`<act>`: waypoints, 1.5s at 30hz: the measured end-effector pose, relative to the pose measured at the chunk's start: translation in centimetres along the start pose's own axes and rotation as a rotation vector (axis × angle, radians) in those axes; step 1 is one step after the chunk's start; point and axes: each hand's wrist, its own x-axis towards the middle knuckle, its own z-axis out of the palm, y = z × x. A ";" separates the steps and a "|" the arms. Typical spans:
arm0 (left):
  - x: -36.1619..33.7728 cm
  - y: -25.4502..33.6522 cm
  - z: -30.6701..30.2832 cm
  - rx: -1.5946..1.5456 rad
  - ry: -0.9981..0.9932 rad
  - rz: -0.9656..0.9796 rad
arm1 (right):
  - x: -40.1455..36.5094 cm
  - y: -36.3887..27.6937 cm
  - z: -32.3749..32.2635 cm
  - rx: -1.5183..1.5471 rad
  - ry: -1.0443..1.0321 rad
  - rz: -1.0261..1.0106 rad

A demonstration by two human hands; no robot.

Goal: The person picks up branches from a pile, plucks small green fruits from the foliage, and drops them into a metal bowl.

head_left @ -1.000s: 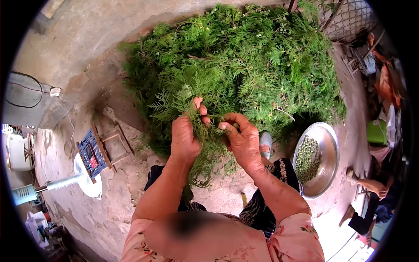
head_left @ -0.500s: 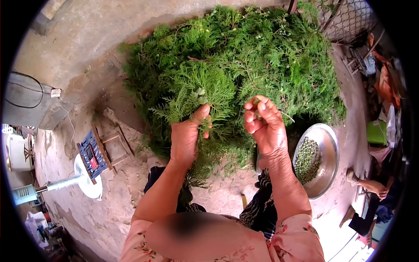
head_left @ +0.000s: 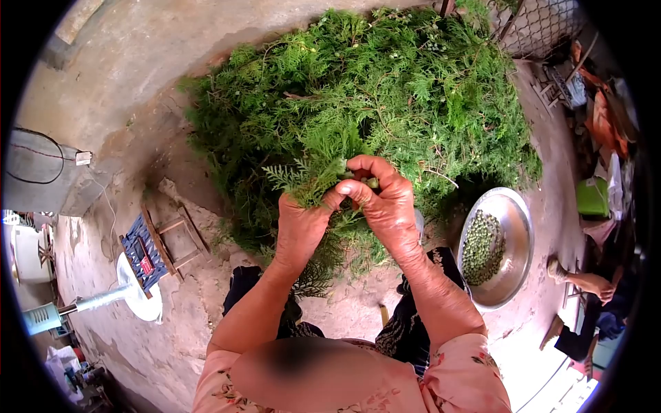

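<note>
A feathery green sprig (head_left: 310,175) is gripped in my left hand (head_left: 303,224), thumb pressed on its stem. My right hand (head_left: 387,206) meets it at the sprig's right side, fingers bent, with a small green cone (head_left: 372,183) between them. Both hands are in front of a large heap of green branches (head_left: 413,96). To the right of my right hand stands a wide metal basin (head_left: 513,275) holding many small green cones (head_left: 483,248).
On the left are a small stool with a woven seat (head_left: 146,251) and a white round fan base (head_left: 138,289). At the right edge a person's hand (head_left: 597,286) shows, below a green container (head_left: 592,197). A wire mesh (head_left: 544,27) stands at the back right.
My right hand has moved left to the sprig, and its fingers now touch it beside my left thumb. My left hand has shifted slightly right.
</note>
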 end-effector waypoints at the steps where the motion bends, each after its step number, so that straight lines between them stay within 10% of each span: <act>1: -0.1 0.3 -0.1 0.056 -0.018 -0.014 | -0.1 0.0 -0.2 -0.028 -0.021 0.011; 8: 0.2 0.9 -0.8 -0.032 0.010 -0.205 | 0.2 -1.4 -1.4 0.248 -0.177 0.382; 10: 0.5 0.7 -1.0 -0.179 0.015 -0.291 | 0.4 -0.9 -1.9 0.722 -0.140 0.499; 15: 0.2 1.7 -0.3 -0.113 0.018 -0.282 | 1.1 -2.3 -2.7 0.762 -0.116 0.390; 23: 0.0 1.8 -0.2 -0.024 -0.058 -0.194 | 0.7 -1.4 -1.9 0.370 -0.171 0.293; 28: -0.1 2.1 -0.3 0.047 -0.086 -0.191 | 0.8 0.6 -1.5 0.075 -0.163 -0.116; 31: -0.1 1.9 -1.1 0.033 -0.175 -0.277 | 0.5 -1.6 -2.7 0.434 -0.212 0.479; 36: 0.4 1.5 -1.0 -0.172 -0.092 -0.389 | 0.9 -1.5 -3.0 0.728 -0.206 0.432; 45: 0.2 1.6 -0.7 0.062 -0.196 -0.299 | 0.5 -1.9 -2.5 0.157 -0.301 0.188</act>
